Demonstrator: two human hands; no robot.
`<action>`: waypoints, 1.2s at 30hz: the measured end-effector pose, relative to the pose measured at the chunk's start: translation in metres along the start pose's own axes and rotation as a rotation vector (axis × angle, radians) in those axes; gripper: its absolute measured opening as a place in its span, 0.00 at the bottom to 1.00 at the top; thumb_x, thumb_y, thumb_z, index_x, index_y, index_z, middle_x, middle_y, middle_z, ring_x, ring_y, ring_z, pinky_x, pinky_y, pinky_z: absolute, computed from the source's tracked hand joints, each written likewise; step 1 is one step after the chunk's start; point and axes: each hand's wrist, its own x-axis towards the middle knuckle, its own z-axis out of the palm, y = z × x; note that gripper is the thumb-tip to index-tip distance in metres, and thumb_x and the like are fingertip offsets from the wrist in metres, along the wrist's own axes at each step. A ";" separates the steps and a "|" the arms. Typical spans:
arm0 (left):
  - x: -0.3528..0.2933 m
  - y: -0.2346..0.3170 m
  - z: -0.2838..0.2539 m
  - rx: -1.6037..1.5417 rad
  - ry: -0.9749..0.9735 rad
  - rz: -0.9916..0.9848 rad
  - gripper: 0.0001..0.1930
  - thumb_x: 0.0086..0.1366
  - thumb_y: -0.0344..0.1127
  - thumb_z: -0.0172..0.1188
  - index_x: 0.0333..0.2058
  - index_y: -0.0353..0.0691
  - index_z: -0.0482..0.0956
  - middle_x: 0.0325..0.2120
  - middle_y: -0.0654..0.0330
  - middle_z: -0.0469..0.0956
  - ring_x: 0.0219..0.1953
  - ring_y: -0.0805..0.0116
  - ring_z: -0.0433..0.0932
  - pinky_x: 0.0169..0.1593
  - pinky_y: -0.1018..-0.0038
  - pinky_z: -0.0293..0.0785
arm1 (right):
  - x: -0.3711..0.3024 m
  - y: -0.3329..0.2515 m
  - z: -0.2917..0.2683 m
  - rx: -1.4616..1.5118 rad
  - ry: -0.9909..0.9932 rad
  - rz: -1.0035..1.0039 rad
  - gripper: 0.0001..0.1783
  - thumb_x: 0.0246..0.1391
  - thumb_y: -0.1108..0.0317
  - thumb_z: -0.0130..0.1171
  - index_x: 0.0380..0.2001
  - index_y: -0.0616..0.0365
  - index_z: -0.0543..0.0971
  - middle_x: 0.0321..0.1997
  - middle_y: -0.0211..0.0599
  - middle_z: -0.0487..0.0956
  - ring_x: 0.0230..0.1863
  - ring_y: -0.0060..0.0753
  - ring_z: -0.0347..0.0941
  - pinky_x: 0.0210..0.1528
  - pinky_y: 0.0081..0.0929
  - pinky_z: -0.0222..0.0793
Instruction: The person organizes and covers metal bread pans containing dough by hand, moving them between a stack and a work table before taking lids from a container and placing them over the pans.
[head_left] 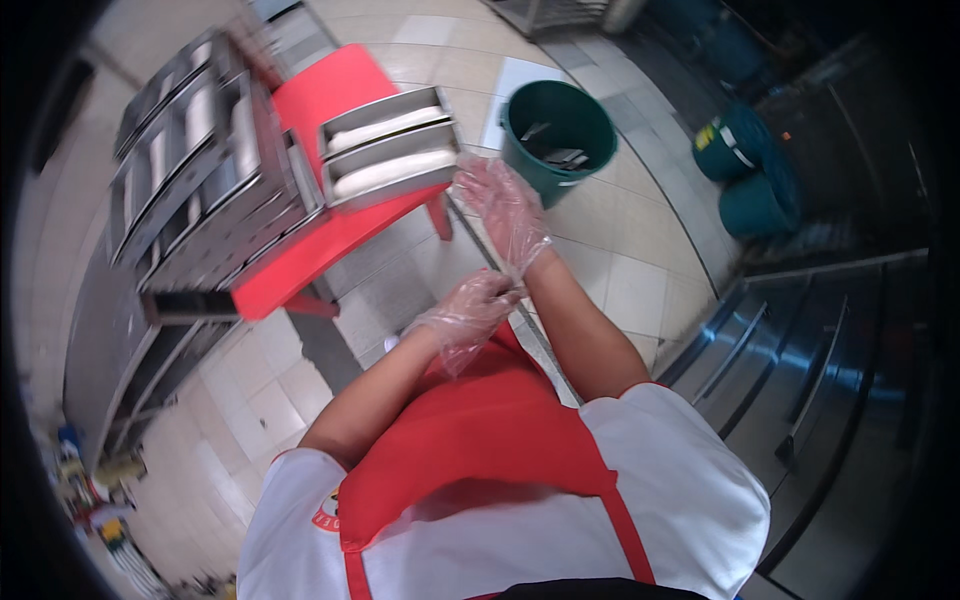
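Both my hands wear clear plastic gloves. My left hand is closed at my right wrist, its fingers pinching the loose cuff of the right glove. My right hand is raised ahead of it, fingers stretched out and holding nothing, close to the near right corner of a metal loaf pan. That pan and another beside it each hold a long pale roll of dough. Both stand on a red bench.
Several more dough-filled pans are stacked at the left. A green bucket with dark, flat pieces inside stands on the tiled floor beyond my right hand. Green bins are farther right, near a dark metal unit.
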 end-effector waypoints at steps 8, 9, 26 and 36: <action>0.152 0.013 -0.042 0.266 -0.309 0.208 0.12 0.66 0.38 0.55 0.37 0.34 0.80 0.31 0.39 0.78 0.38 0.38 0.77 0.43 0.52 0.71 | 0.099 -0.080 -0.052 -0.238 0.092 0.012 0.54 0.57 0.19 0.35 0.77 0.36 0.42 0.83 0.31 0.33 0.80 0.57 0.34 0.76 0.61 0.30; 0.176 0.019 -0.050 0.302 -0.334 0.275 0.12 0.64 0.38 0.56 0.36 0.34 0.81 0.31 0.40 0.79 0.36 0.38 0.78 0.41 0.52 0.72 | 0.112 -0.094 -0.039 -0.229 0.191 -0.001 0.50 0.61 0.23 0.36 0.76 0.43 0.51 0.81 0.33 0.46 0.79 0.50 0.42 0.76 0.56 0.36; 0.440 -0.106 -0.148 -0.174 0.184 -0.370 0.12 0.66 0.38 0.64 0.34 0.32 0.79 0.28 0.50 0.79 0.31 0.56 0.78 0.39 0.64 0.74 | 0.416 -0.080 -0.445 -0.510 0.821 0.449 0.28 0.59 0.61 0.66 0.62 0.53 0.74 0.51 0.40 0.82 0.50 0.34 0.78 0.54 0.30 0.73; 0.524 -0.162 -0.090 -0.579 0.354 -0.956 0.03 0.66 0.27 0.62 0.36 0.33 0.81 0.35 0.57 0.81 0.41 0.70 0.78 0.48 0.71 0.73 | 0.621 0.047 -0.654 -1.011 1.145 0.652 0.34 0.63 0.46 0.54 0.60 0.66 0.74 0.63 0.59 0.73 0.66 0.57 0.68 0.68 0.41 0.63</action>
